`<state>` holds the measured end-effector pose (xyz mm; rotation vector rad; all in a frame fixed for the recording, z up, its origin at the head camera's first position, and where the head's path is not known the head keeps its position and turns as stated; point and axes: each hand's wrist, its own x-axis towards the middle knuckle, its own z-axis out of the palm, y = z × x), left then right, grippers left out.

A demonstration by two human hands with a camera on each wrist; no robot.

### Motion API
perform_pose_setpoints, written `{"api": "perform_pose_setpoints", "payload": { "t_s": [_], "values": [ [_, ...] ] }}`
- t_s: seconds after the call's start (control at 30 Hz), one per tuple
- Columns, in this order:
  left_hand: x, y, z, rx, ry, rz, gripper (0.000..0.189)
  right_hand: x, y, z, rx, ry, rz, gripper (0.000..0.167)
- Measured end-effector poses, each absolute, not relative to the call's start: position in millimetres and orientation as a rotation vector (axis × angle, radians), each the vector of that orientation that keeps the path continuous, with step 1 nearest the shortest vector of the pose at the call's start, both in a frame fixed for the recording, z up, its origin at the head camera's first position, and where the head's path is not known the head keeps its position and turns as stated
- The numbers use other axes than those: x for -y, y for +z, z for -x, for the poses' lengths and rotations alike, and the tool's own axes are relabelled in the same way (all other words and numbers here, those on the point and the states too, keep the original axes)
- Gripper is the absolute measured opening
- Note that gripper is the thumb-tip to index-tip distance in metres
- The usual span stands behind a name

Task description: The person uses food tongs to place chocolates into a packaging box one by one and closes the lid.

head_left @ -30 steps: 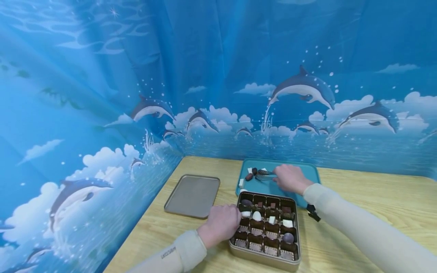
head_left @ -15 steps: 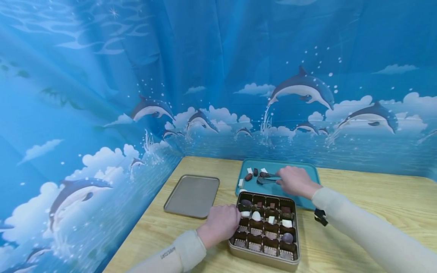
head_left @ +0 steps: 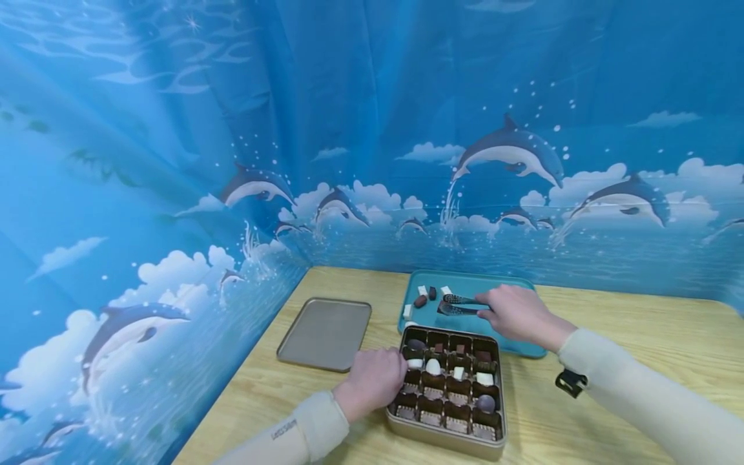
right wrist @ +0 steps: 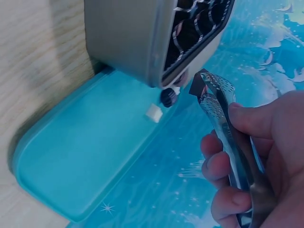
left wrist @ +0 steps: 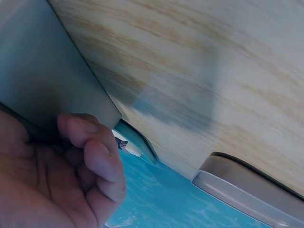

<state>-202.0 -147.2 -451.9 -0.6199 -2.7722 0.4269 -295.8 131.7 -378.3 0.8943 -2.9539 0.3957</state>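
Observation:
Metal tongs (head_left: 465, 310) are held in my right hand (head_left: 516, 311), over the teal tray (head_left: 429, 318). In the right wrist view the tongs (right wrist: 219, 109) pinch a dark square chocolate (right wrist: 195, 86) at their tips. My left hand (head_left: 373, 380), its fingers curled, grips the left rim of a square chocolate tin (head_left: 444, 439). Within the tin, brown compartments hold dark and white chocolates in the upper rows and a round purplish one (head_left: 485, 403) at the right. On the tray's left part lie white pieces (head_left: 422, 290), a brown oval chocolate (head_left: 420, 301) and a dark piece (head_left: 433, 292).
A flat grey-brown lid (head_left: 325, 332) lies on the wooden table (head_left: 256, 387) left of the tin. The tin stands in front of the tray, near its lower edge. Blue dolphin-print curtains (head_left: 360, 129) enclose the table's back and left sides.
My right hand has drawn the tongs to the right and slightly nearer, away from the pieces at the tray's left. My left hand stays at the tin's rim.

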Motion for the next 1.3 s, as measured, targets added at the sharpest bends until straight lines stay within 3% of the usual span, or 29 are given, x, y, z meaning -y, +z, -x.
{"api": "perform_pose_setpoints", "payload": {
  "t_s": [0.63, 1.3],
  "values": [
    [149, -452, 205, 2.788, 0.324, 0.594, 0.03, -151, -351, 224, 2.832, 0.356, -1.038, 0.032],
    [146, -452, 202, 2.82, 0.262, 0.571, 0.031, -163, -368, 181, 2.888, 0.37, -1.139, 0.034]
  ]
}}
